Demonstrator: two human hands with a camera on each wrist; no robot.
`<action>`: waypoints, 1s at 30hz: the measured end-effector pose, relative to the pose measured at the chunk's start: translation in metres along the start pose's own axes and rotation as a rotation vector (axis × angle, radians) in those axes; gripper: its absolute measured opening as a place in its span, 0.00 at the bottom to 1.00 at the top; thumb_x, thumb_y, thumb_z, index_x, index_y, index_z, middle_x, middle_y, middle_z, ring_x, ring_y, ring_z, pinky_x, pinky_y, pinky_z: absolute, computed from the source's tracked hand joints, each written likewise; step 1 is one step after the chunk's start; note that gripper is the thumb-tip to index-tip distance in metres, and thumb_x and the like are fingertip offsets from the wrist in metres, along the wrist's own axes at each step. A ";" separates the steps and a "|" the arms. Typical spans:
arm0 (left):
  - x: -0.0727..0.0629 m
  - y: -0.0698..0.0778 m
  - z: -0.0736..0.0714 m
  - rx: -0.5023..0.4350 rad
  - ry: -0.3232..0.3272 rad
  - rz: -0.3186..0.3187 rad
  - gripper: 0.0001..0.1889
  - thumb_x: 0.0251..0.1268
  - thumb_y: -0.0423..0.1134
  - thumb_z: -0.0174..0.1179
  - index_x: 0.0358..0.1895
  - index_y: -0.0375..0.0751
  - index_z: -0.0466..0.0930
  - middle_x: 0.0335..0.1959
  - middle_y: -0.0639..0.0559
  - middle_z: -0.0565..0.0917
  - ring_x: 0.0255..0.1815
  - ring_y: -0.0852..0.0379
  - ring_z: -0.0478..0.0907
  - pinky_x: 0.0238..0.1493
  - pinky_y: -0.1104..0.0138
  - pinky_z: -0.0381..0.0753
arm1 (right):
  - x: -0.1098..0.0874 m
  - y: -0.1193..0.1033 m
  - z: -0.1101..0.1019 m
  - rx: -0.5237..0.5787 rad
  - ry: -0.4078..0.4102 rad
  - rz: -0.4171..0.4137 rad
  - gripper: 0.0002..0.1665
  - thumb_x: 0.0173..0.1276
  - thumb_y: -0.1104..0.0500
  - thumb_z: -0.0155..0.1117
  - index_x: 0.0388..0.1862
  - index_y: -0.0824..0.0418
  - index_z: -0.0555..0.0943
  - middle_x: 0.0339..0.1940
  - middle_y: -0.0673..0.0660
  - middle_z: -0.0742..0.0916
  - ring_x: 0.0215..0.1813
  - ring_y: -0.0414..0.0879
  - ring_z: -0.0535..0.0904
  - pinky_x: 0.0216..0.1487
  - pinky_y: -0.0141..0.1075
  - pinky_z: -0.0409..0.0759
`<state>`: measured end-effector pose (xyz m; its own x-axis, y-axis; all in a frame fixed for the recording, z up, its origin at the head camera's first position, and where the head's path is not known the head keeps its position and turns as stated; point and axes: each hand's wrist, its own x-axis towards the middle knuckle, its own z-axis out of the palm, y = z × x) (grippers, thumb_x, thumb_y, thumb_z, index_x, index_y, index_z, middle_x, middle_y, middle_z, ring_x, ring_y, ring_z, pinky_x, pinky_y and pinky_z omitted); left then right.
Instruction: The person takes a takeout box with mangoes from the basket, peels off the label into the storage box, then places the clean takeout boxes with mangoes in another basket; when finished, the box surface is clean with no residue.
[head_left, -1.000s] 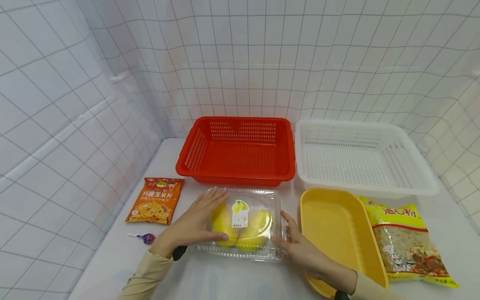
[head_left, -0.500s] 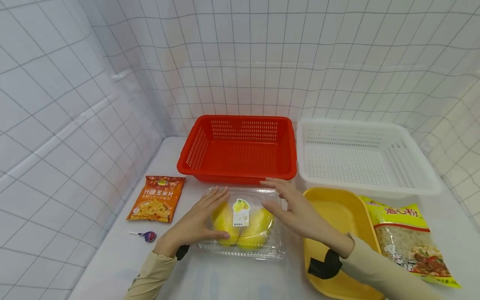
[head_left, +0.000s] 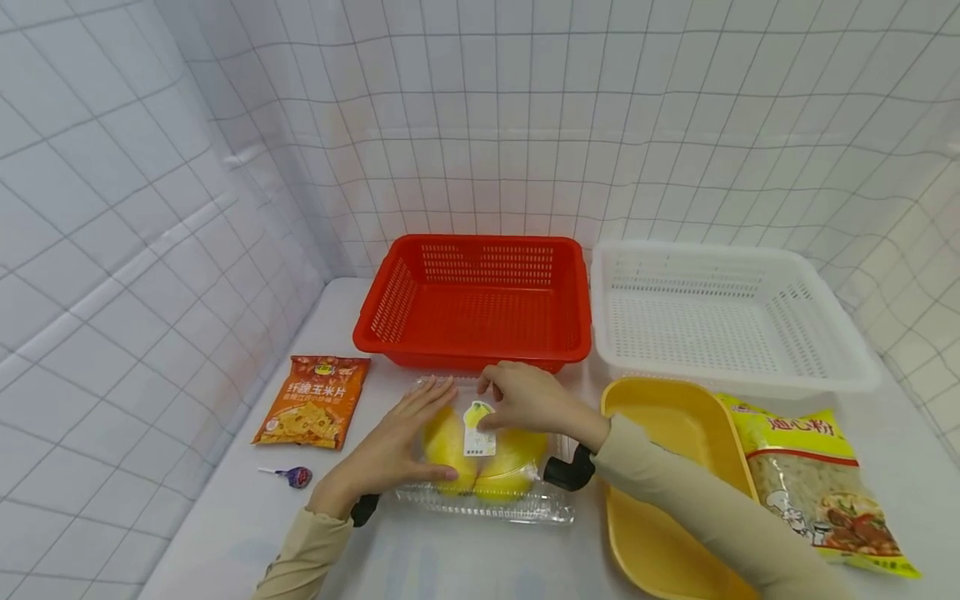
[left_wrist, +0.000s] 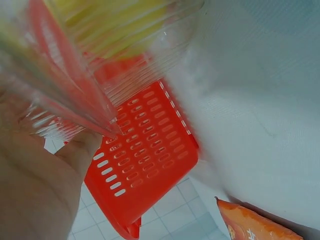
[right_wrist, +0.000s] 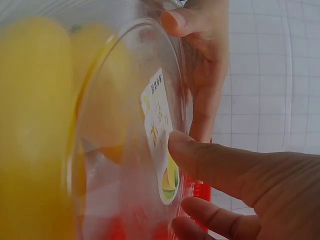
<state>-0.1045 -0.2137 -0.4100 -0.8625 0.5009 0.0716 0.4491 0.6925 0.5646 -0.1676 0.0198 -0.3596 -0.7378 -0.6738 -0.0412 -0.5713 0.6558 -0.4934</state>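
A clear plastic clamshell box (head_left: 487,506) lies on the white table in front of me, with large yellow fruit (head_left: 510,473) inside. On its lid is a white label (head_left: 478,443) with a yellow fruit picture. My left hand (head_left: 386,450) rests along the box's left side, fingers stretched toward the back and thumb over the lid. Over the lid, my right hand (head_left: 536,402) bends its fingers beside the label. In the right wrist view, its thumb (right_wrist: 187,150) is at the label's edge, with a gap between thumb and fingers.
Behind the box stands a red basket (head_left: 472,354), with a white basket (head_left: 738,375) to its right. A yellow tray (head_left: 675,442) lies under my right sleeve, beside a pasta bag (head_left: 817,492). An orange snack packet (head_left: 311,402) and a lollipop (head_left: 297,477) lie at left.
My right hand has left the box's right side, risen over the lid and moved left to the label. My left hand and the box have stayed in about the same place.
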 end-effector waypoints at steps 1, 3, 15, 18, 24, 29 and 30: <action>0.000 0.000 0.000 -0.002 0.001 0.000 0.53 0.47 0.65 0.66 0.75 0.48 0.53 0.75 0.59 0.50 0.75 0.55 0.39 0.70 0.48 0.42 | 0.001 -0.001 0.001 -0.012 -0.011 0.015 0.23 0.52 0.48 0.76 0.44 0.56 0.80 0.30 0.47 0.78 0.34 0.42 0.73 0.33 0.35 0.74; 0.000 0.000 0.000 -0.003 0.000 -0.003 0.53 0.47 0.65 0.67 0.75 0.48 0.53 0.75 0.59 0.50 0.75 0.55 0.39 0.70 0.49 0.42 | 0.003 -0.003 0.003 -0.032 -0.026 0.036 0.24 0.52 0.47 0.76 0.43 0.55 0.79 0.30 0.47 0.77 0.34 0.42 0.73 0.33 0.35 0.74; 0.000 0.000 0.003 -0.020 -0.011 -0.040 0.52 0.47 0.65 0.66 0.75 0.50 0.54 0.75 0.63 0.48 0.75 0.57 0.38 0.70 0.50 0.41 | 0.002 -0.008 0.006 -0.082 -0.059 0.069 0.15 0.54 0.49 0.74 0.33 0.51 0.77 0.26 0.46 0.75 0.31 0.41 0.71 0.28 0.32 0.69; 0.000 0.000 0.003 -0.027 -0.009 -0.037 0.52 0.47 0.65 0.66 0.75 0.50 0.54 0.75 0.63 0.48 0.75 0.57 0.37 0.70 0.50 0.41 | 0.001 -0.009 0.007 -0.082 -0.042 0.069 0.16 0.54 0.50 0.75 0.31 0.51 0.75 0.25 0.46 0.74 0.30 0.41 0.70 0.26 0.32 0.67; -0.001 -0.001 0.003 -0.031 0.008 -0.020 0.52 0.46 0.64 0.68 0.75 0.50 0.53 0.76 0.59 0.49 0.75 0.55 0.38 0.70 0.48 0.43 | -0.006 -0.012 0.010 -0.101 0.058 0.023 0.15 0.53 0.52 0.75 0.31 0.50 0.75 0.25 0.46 0.74 0.30 0.41 0.69 0.22 0.31 0.67; -0.001 -0.003 0.004 -0.025 0.033 0.016 0.53 0.45 0.63 0.68 0.75 0.48 0.54 0.76 0.57 0.50 0.75 0.52 0.40 0.69 0.47 0.44 | -0.011 -0.011 0.010 -0.096 0.171 -0.038 0.09 0.57 0.53 0.72 0.29 0.50 0.78 0.24 0.45 0.76 0.28 0.40 0.70 0.21 0.30 0.68; 0.000 -0.003 0.004 -0.024 0.035 0.020 0.53 0.45 0.63 0.69 0.75 0.48 0.54 0.76 0.57 0.50 0.75 0.51 0.40 0.69 0.47 0.44 | -0.012 -0.011 0.010 -0.089 0.190 -0.049 0.08 0.57 0.54 0.71 0.29 0.50 0.79 0.24 0.44 0.76 0.28 0.39 0.70 0.21 0.29 0.68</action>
<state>-0.1045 -0.2137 -0.4148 -0.8612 0.4958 0.1118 0.4610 0.6695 0.5825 -0.1490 0.0171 -0.3622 -0.7579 -0.6351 0.1493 -0.6316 0.6570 -0.4115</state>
